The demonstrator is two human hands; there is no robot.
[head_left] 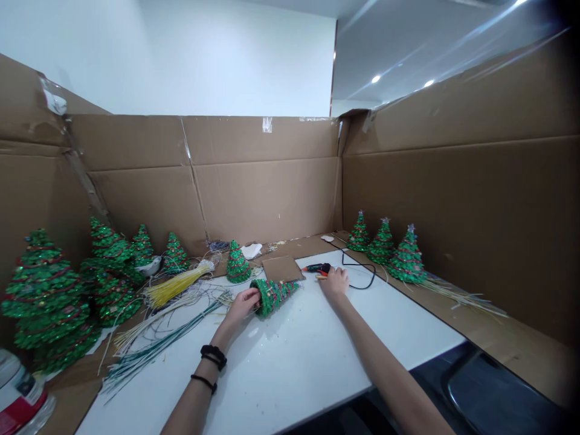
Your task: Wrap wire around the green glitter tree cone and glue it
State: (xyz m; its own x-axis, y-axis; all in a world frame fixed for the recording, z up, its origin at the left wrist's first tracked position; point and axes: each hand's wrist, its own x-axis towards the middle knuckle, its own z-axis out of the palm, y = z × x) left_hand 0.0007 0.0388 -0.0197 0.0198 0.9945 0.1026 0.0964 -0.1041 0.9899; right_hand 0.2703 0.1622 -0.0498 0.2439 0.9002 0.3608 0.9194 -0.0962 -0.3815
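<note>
My left hand (247, 300) is closed on the open base of a small green tinsel Christmas tree (274, 296), which lies on its side with its tip to the right. Fingers of that hand reach into the base. My right hand (336, 281) is curled at the near side of a glue gun (316, 267) with a red tip and dark body, resting on the white board. Its handle is mostly hidden by the hand. A short tan piece (321, 277) shows beside those fingertips. Just behind the held tree lies a brown cardboard square (283, 268).
Another small tree (238, 263) stands upright behind. Bundles of yellow strands (179, 286) and green strands (165, 335) spread on the left, near several larger trees (48, 296). Three star-topped trees (406, 257) line the right. A black cord (374, 275) loops behind my right hand. Cardboard walls (267, 193) enclose the table.
</note>
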